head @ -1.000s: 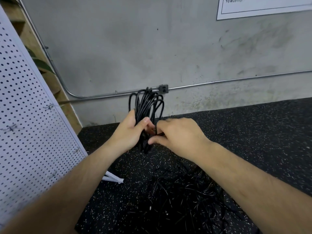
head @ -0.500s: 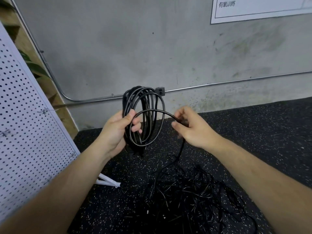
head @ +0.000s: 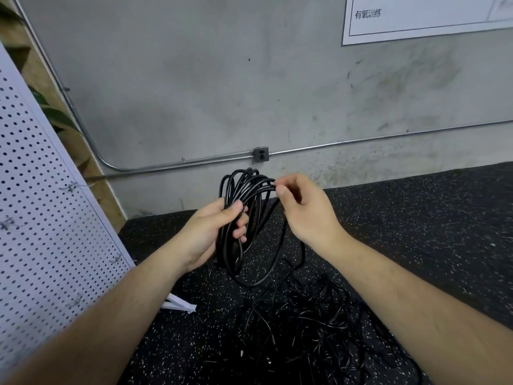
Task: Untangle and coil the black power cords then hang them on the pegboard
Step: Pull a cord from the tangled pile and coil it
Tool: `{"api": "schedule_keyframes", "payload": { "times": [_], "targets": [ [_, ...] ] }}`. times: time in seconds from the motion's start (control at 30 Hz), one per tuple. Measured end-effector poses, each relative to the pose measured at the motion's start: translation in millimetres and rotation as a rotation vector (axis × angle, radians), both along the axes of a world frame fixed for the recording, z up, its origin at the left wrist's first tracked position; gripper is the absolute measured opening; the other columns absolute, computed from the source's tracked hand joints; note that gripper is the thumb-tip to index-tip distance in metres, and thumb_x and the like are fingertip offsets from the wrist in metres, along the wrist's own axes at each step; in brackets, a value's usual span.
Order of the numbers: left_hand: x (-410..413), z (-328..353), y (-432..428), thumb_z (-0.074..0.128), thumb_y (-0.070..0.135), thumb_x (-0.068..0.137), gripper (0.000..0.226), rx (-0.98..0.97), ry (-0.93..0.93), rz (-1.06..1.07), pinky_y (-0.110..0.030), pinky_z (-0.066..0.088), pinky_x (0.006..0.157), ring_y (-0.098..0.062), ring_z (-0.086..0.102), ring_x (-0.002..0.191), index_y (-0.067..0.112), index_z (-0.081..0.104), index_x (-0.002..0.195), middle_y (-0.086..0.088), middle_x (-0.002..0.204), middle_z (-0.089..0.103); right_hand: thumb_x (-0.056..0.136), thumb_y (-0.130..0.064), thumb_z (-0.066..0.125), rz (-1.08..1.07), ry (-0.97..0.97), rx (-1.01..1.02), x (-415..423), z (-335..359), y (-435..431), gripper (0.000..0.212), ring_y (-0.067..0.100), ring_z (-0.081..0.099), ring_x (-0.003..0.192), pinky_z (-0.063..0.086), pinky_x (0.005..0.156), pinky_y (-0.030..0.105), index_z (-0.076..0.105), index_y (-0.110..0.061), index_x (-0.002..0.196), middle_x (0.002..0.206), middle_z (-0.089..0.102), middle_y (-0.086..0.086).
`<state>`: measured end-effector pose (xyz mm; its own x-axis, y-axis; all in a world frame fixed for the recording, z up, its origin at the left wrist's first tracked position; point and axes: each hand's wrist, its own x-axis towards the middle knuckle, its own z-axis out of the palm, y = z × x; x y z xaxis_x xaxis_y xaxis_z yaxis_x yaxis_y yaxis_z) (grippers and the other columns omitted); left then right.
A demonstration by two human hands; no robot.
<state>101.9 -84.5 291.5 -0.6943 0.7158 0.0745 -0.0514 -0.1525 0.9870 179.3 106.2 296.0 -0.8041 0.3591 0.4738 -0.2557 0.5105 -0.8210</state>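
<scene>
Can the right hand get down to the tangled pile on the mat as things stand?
Probably yes, once it lets go: the right hand pinches a strand atop the coil that the left hand grips. The tangled pile lies just below its forearm on the mat, with nothing blocking the way.

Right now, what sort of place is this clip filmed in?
Probably a corner of a gym or fitness room: black speckled rubber floor, a wall notice reading 有氧训练 (aerobic training), and a bare concrete wall with surface conduit.
</scene>
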Motion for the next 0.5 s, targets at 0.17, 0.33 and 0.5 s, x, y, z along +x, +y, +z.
{"api": "schedule_keyframes", "payload": {
  "times": [0.17,0.33,0.5],
  "targets": [
    [5,1,3,0.057,0.022,0.099,0.016,0.033,-0.032,-0.008,-0.035,0.051,0.071,-0.012,0.044,0.062,0.007,0.06,0.104,0.001,0.075,0.045,0.097,-0.03,0.067,-0.046,0.101,-0.133,-8,4,-6,0.015,0.02,0.064,0.076,0.058,0.074,0.042,0.053,-0.026,0.099,0.09,0.063,-0.002],
    [-3,21,-4,0.048,0.02,0.101,0.012,0.252,-0.132,0.087,-0.028,0.047,0.065,-0.008,0.039,0.056,0.012,0.055,0.096,0.006,0.07,0.042,0.099,-0.039,0.061,0.181,-0.118,-0.067,-3,-10,9,0.023,0.008,0.066,0.076,0.054,0.075,0.024,0.05,-0.022,0.11,0.092,0.061,-0.002],
    [-16,38,-18,0.047,0.023,0.099,0.008,0.424,-0.134,0.188,-0.025,0.048,0.066,-0.006,0.039,0.057,0.016,0.049,0.095,0.009,0.069,0.042,0.105,-0.044,0.046,0.397,-0.622,0.157,-2,-57,12,0.025,0.009,0.066,0.074,0.054,0.076,0.025,0.059,-0.024,0.108,0.09,0.071,-0.008]
  ]
}}
